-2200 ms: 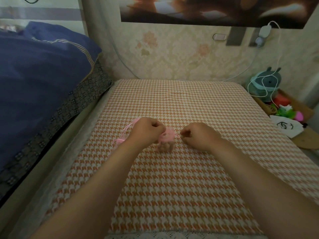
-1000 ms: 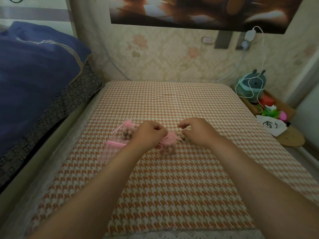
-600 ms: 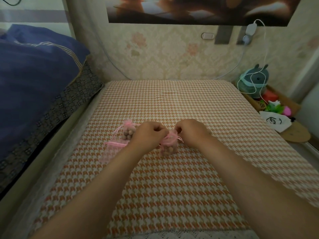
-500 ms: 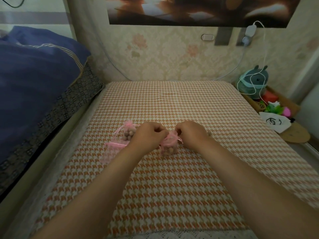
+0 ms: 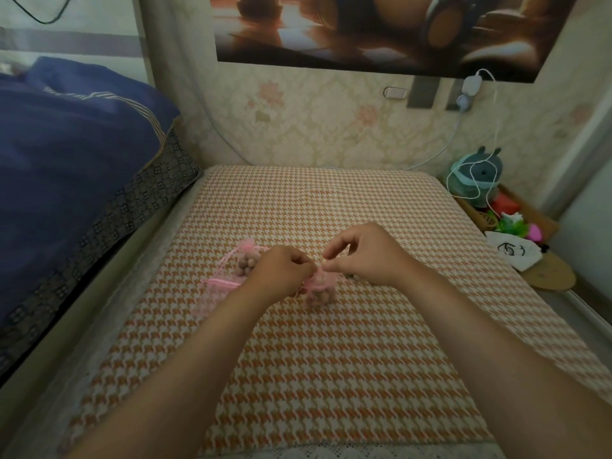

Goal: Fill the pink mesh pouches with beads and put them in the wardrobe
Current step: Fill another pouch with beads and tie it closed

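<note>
- Your left hand (image 5: 281,273) hides the left side of the bead-filled pouch (image 5: 320,291) at mid-frame; whether it is drawn closed is hard to tell.
- Your left grip curls tight on the pouch's gathered top. Your right hand (image 5: 367,256) pinches it there too, thumb against forefinger.
- The pouch rests on the houndstooth cloth (image 5: 331,376).

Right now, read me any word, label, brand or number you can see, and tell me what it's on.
No readable text anywhere.
White cloth on the right: a black drawn mark, not legible as letters.
Wall picture: no writing shows.
Pink mesh pouches: no label visible.
</note>
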`<state>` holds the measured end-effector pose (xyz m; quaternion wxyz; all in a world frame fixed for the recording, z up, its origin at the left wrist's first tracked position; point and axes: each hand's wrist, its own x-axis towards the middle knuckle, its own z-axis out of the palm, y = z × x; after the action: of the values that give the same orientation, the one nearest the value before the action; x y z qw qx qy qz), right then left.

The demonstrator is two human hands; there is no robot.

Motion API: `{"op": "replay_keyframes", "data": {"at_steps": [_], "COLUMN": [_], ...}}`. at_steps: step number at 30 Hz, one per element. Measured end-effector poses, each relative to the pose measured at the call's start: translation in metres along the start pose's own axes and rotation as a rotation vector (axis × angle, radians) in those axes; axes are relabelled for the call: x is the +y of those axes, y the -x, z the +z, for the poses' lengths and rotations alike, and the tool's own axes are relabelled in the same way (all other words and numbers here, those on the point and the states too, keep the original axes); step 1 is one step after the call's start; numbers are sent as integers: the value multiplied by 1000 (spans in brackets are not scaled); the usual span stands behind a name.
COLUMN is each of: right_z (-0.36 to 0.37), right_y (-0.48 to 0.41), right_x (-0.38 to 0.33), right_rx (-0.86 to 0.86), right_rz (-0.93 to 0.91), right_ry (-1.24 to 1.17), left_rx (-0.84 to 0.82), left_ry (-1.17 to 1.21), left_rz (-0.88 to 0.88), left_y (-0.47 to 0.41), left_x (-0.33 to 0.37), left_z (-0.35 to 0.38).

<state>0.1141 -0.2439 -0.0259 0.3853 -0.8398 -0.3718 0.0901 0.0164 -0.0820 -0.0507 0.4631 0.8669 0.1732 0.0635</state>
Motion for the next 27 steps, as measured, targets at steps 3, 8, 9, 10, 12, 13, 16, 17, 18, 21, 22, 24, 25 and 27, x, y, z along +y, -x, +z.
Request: {"op": "replay_keyframes", "data": {"at_steps": [3,8,9,10,12,13,16,17,18,21,22,24,25,27], "right_z": [6,3,2,2,4,5,10,12,13,18,20,23,25,26], "right_y": [6,1,0,-1,-4,-5,-7,-7,-7,-9,-11,-15,-17,-18], "right_x": [6,13,15,18,27,33,50,53,57,62,64,66,68,70], "right_rx": [-12,98,110,117,122,123,49,10,-20,-56,-55,-56,-60,-52], "right_rz": [3,28,28,28,39,46,106,121,115,54,44,50,62,64], "right_ry": [14,-92,-96,-85,-16,60,363,437,484,537,550,575,583,582], "left_rx": [-6,29,36,42,53,58,69,65,59,51,52,57,59,60], "left_ry": [8,-51,-54,-48,-36,-32,-49,-60,-69,-81,-81,-72,-69,-71], "left_rz": [-10,9,9,8,6,11,39,42,40,36,38,45,46,45], "left_y": [-1,-3,-3,-4,-5,-5,-5,-5,-5,-5,-6,-6,-6,-6], "left_x": [-2,-1,-1,0,0,0,0,0,0,-1,-1,-2,-2,-2], "left_z": [2,7,8,9,9,8,7,6,6,7,7,7,7,7]}}
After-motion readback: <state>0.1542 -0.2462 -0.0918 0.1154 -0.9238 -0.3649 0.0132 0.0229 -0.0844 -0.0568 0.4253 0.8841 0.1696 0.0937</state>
